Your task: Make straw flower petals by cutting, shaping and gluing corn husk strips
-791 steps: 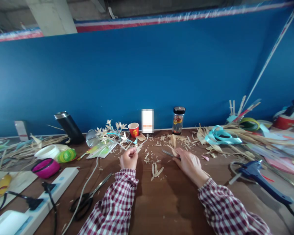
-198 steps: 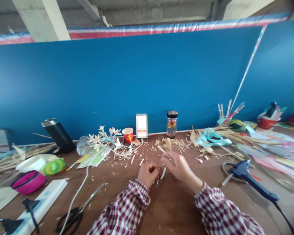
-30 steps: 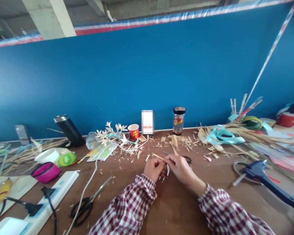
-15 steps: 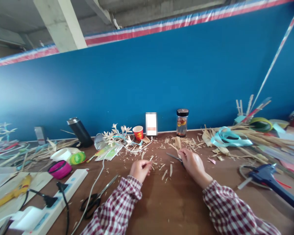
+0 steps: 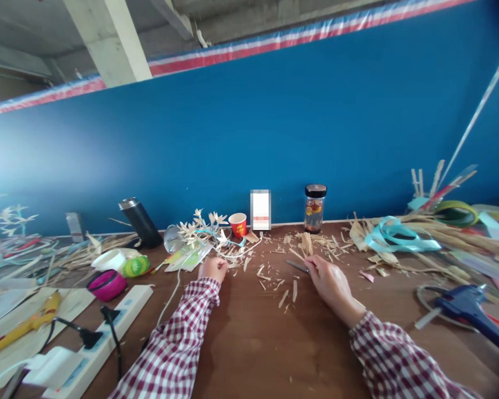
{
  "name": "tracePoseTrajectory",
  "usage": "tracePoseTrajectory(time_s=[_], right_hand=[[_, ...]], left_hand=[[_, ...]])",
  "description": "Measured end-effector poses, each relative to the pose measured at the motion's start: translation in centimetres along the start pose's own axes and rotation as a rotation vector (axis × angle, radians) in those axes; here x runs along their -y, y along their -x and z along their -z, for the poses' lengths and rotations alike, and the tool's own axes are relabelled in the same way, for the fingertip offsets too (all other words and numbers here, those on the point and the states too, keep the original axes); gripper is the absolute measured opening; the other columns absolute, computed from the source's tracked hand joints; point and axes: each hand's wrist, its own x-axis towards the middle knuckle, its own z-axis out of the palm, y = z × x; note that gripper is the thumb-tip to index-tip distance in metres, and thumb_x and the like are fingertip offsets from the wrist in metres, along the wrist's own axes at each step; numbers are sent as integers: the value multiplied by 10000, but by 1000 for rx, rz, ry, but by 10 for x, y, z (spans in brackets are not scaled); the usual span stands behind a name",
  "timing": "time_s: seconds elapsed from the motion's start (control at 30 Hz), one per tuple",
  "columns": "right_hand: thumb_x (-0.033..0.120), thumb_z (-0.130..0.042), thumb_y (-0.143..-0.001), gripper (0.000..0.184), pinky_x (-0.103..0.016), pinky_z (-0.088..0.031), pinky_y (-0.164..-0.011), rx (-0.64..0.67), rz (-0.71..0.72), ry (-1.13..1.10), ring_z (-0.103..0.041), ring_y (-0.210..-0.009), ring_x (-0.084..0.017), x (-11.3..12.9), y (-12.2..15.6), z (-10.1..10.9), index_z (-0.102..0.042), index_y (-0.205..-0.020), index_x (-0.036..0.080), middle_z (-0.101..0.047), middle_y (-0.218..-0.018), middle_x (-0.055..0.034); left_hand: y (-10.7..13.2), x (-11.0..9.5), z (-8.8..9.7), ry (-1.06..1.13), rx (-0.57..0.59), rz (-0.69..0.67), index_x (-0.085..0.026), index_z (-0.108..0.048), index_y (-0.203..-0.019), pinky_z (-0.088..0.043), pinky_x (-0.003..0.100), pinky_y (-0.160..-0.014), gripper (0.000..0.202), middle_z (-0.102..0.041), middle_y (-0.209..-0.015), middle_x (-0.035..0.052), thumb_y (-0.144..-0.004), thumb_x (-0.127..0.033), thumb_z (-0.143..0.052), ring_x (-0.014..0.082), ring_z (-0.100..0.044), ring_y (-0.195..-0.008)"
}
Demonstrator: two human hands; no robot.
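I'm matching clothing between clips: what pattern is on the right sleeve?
Right sleeve: maroon and white check, clear in the head view.

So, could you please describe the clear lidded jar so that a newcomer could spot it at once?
Find the blue partition behind the brown table. Near its foot, beyond the right hand, the clear lidded jar stands upright. Its black lid sets it apart from the nearby open red cup.

A hand could pass over the near middle of the table (image 5: 249, 354), between the sleeves (image 5: 177, 338). The right hand (image 5: 328, 280) and glue gun (image 5: 468, 307) obstruct the right, a power strip (image 5: 103, 343) the near left, a cup (image 5: 238, 226) and jar (image 5: 315, 213) the far middle.
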Motion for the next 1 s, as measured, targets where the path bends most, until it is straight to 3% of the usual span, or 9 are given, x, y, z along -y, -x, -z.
tracePoseTrajectory(time_s=[0.23, 0.37, 0.43, 0.5, 0.63, 0.8, 1.0], right_hand=[[316, -388, -878, 224, -234, -343, -542, 22, -10, 22, -624, -667, -175, -1, -1, -2, -595, -896, 233, -676, -749, -30], [315, -377, -887, 228, -236, -332, -542, 11, 1, 28, -619, -653, -171, 0, 0, -3, -589, -885, 231, -678, -748, -27], [310, -373, -892, 225, -235, -325, -543, 6, 14, 36, -615, -650, -166, 1, 1, -2, -583, -881, 231, -677, -750, -22], [301, -373, -893, 221, -235, -317, -544, 1, 24, 53, -613, -651, -163, 3, 2, -1, -580, -872, 227, -675, -751, -19], [294, -368, -897, 226, -234, -308, -544, 0, 16, 76, -608, -641, -154, 3, 3, -1, -579, -851, 225, -670, -741, -13], [299, -371, -902, 228, -227, -310, -554, -16, 32, 65, -604, -650, -145, 3, 2, -3, -580, -855, 221, -665, -745, -13], [300, -355, -909, 246, -229, -295, -539, -12, 31, 72, -591, -620, -139, 3, 2, -4, -580, -846, 223, -660, -725, -8]], left_hand=[[-7, 6, 11, -109, -49, -77, -165, -696, -759, -453, 247, -613, 138, -686, -657, 41, -730, -145, -563, 171, -631, -653], [3, -4, 16, -145, -64, -122, -177, -704, -767, -448, 277, -677, 134, -701, -756, 61, -723, -181, -578, 200, -628, -742], [17, -16, 9, -146, -57, -160, -204, -707, -790, -446, 286, -683, 146, -704, -763, 52, -728, -240, -580, 204, -626, -739], [37, -33, -4, -122, -13, -310, -227, -708, -772, -446, 283, -689, 157, -707, -771, 39, -741, -285, -566, 193, -627, -717], [75, -66, -36, -82, 253, -494, -253, -700, -658, -443, 278, -628, 124, -691, -669, 24, -708, -300, -597, 188, -617, -633], [93, -79, -57, -172, 287, -465, -231, -639, -485, -420, 296, -569, 101, -616, -546, 45, -547, -254, -716, 211, -580, -559], [93, -75, -62, -106, 260, -440, -205, -588, -454, -441, 313, -625, 175, -588, -518, 46, -609, -134, -627, 211, -597, -592]])
